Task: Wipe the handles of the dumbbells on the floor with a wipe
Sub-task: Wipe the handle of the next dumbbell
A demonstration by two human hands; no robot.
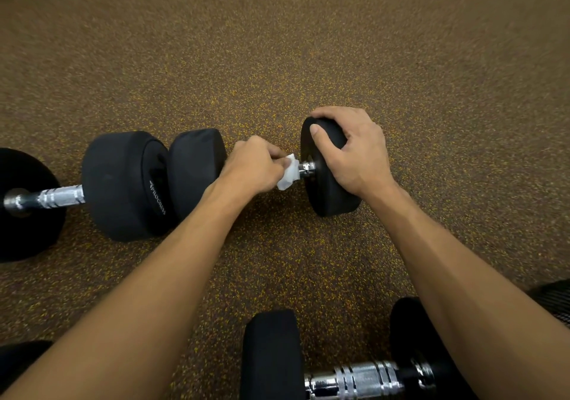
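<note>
Dumbbell handle [307, 167] is running left-right, left grip [253, 168] squeezing the wipe [288, 175] onto it, right grip [354, 152] clasping its right head [328, 189].

Warm dim light, fisheye-bent, darkened corners.

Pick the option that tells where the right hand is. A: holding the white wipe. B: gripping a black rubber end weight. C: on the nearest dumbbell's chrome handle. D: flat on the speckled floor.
B: the right hand curls over the black rubber end weight, while the left hand holds the crumpled white wipe on the chrome handle beside it.
</note>
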